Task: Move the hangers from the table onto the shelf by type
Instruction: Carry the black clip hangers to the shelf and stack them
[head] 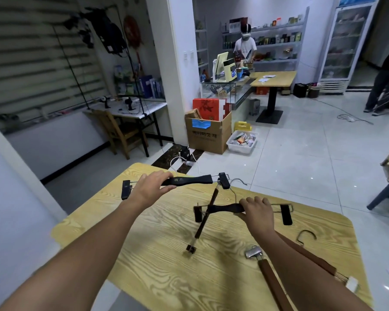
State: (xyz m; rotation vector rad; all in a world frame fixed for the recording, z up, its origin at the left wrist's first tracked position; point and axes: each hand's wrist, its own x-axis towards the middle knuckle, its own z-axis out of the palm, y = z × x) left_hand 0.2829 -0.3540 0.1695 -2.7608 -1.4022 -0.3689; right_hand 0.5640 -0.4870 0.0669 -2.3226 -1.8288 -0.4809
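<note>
My left hand [152, 187] grips a black clip hanger [189, 180] by its bar, lifted above the far edge of the wooden table [144, 254]. My right hand [257, 209] holds a second dark clip hanger [225, 208] by the middle of its bar, just over the tabletop. A slim dark brown hanger [206, 215] lies crossed under it, one clip end at the front. Two lighter brown wooden clip hangers lie at the right front: one [272, 281] with a metal clip, the other [310, 259] partly hidden behind my right forearm.
A wooden chair [119, 131] and a small desk [130, 108] stand at the back left. A cardboard box [208, 133] and a white bin [241, 142] sit on the tiled floor beyond the table. Two people stand farther back. No shelf for hangers is recognisable.
</note>
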